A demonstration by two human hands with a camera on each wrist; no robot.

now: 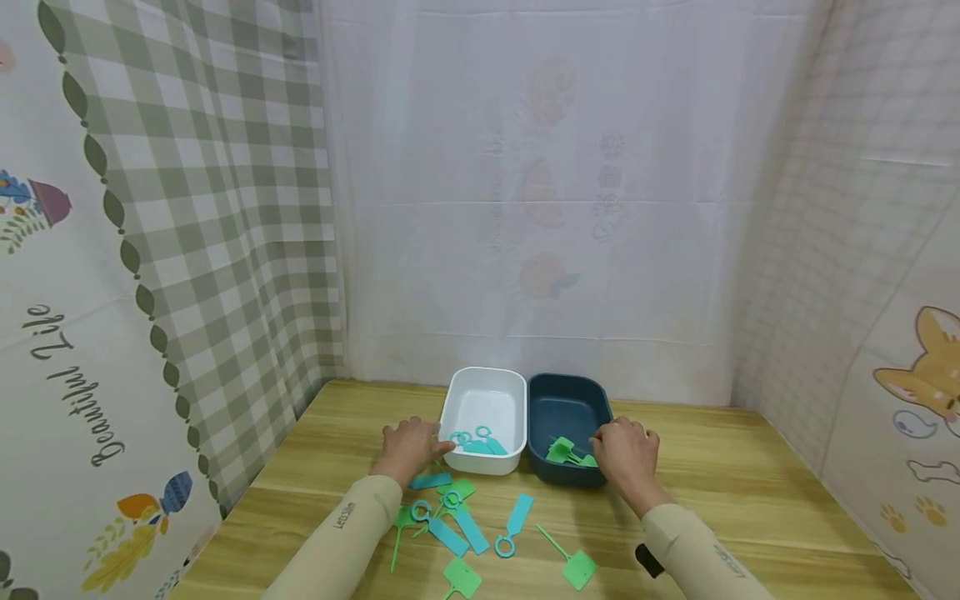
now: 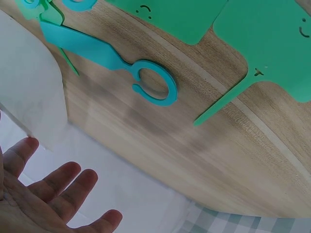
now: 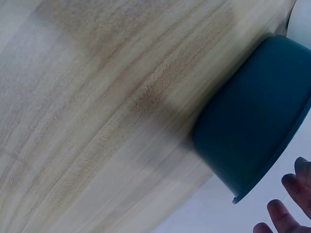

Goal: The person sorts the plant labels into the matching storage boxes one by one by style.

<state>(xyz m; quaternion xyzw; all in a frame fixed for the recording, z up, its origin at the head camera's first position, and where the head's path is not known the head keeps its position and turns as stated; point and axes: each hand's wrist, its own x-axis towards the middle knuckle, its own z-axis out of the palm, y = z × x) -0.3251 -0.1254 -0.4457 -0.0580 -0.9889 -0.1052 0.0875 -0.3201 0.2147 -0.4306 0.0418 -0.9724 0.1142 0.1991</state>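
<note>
My left hand (image 1: 408, 450) is at the left wall of a white bin (image 1: 486, 463), thumb at its rim. Its fingers (image 2: 73, 177) look spread and hold nothing in the left wrist view. In that bin lie several blue ring-ended tags (image 1: 483, 446). My right hand (image 1: 630, 454) hovers at the right rim of a dark blue bin (image 1: 562, 475), with several green square-headed tags (image 1: 561, 450) inside. The fingers (image 3: 279, 213) of that hand are loosely bent and apart; its thumb is hidden in the right wrist view, and I see nothing held.
Loose blue tags (image 1: 517, 515) and green tags (image 1: 579, 570) lie on the wooden table (image 1: 720, 467) in front of the bins, some overlapping. A small black object (image 1: 648, 561) is by the right sleeve. A white curtain (image 1: 540, 250) hangs behind.
</note>
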